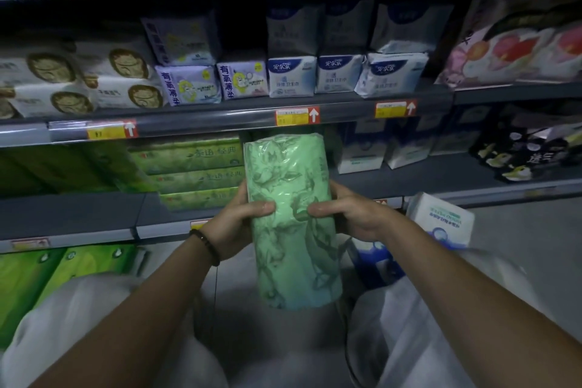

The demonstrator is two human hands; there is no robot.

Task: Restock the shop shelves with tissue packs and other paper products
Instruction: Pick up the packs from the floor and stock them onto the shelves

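The left hand [242, 219] and the right hand [352, 214] each grip the sides of a long, pale green, plastic-wrapped tissue pack [293, 261], with their thumbs pressed across its front. The pack stands upright between them, its top rising past the fingers. A black bead bracelet [206, 246] circles the left wrist. Just beyond the left hand, flat green tissue packs [195, 173] lie stacked on a grey metal shelf [72, 211]. Just right of the right hand sits a white-and-blue paper pack [441, 217].
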